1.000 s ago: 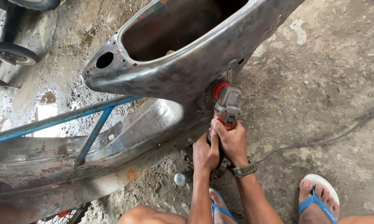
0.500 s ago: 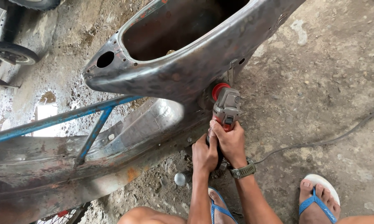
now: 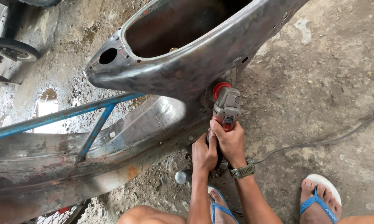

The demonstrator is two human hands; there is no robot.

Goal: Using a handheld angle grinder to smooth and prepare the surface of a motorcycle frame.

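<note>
Gripping the grey angle grinder (image 3: 226,108) with both hands, your right hand (image 3: 231,141) fingers wrapped round its body, left hand (image 3: 204,152) clasped at 7 o'clock, red head against the bare metal scooter body (image 3: 182,74), power cord (image 3: 319,143) trailing toward 3 o'clock.

Angle grinder (image 3: 226,108) held against bare metal scooter body shell (image 3: 182,70).
Grinder: grey body, red part at the head end, red switch patch on top; points up and away from the person, head tucked under the shell's lower edge, rear end wrapped by both hands, black cord (image 3: 319,143) trailing right across the concrete. Shell: stripped, scorched grey steel with rust spots, open cavity on top, round hole near its pointed end, raised off the ground.
</note>
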